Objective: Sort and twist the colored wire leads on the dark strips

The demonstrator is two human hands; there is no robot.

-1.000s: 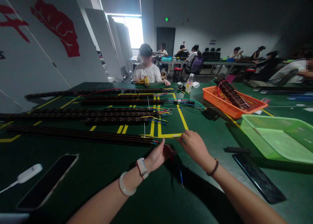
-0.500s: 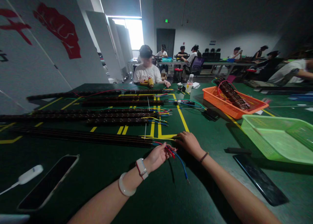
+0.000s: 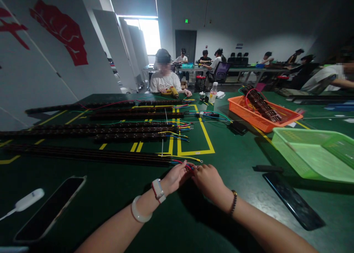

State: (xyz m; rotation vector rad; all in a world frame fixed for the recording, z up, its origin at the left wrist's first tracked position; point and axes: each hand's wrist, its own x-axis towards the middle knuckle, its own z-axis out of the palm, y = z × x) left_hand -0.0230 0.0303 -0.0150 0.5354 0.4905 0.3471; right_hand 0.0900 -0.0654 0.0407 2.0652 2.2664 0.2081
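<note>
My left hand (image 3: 177, 177), with a watch and a pale bangle at its wrist, is closed round the red and blue wires (image 3: 179, 161) near the end of a long dark cable bundle (image 3: 110, 155). Fingertip to fingertip with it, my right hand (image 3: 208, 178) is also closed on these wires; its fingers hide their ends. Just beyond both hands, a yellow wire (image 3: 188, 157) from the same bundle lies loose, tipped with a ring terminal (image 3: 201, 161).
More dark wire bundles (image 3: 132, 127) lie further back. On the right are an orange basket (image 3: 256, 119), a green basket (image 3: 306, 167) and a dark phone (image 3: 293, 201). Another phone (image 3: 51, 208) lies left. Across the table, a co-worker (image 3: 165, 80) sits by a yellow heat gun (image 3: 174, 92).
My right hand has left the yellow wire and come nearer, meeting my left hand at the red and blue wires. The blue wire's hanging end is now out of sight.
</note>
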